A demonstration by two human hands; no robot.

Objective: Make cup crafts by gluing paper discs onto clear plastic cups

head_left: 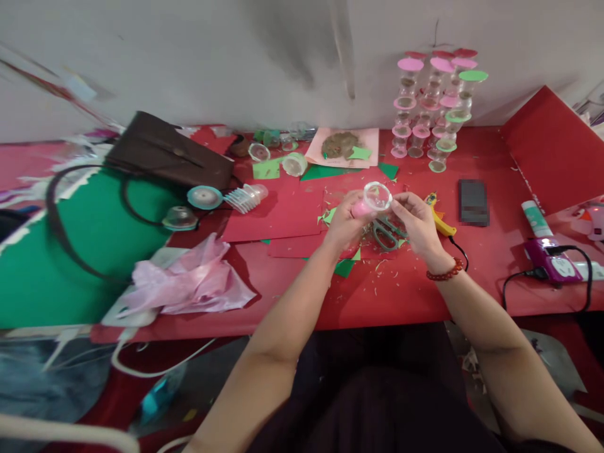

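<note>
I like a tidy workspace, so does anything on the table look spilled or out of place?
Yes: pale shavings lie strewn over the red tabletop near the right hand, looking like uncleared waste. Farther back, a green scrap overlaps the edge of the brown heap on pink paper, as if dropped there.

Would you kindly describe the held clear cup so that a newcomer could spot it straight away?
Find the red table, then the left hand and right hand above it. Between them is a clear cup with a whitish rim and pink at its lower end. Unlike the clear columns by the wall, it is held in hand.
</note>
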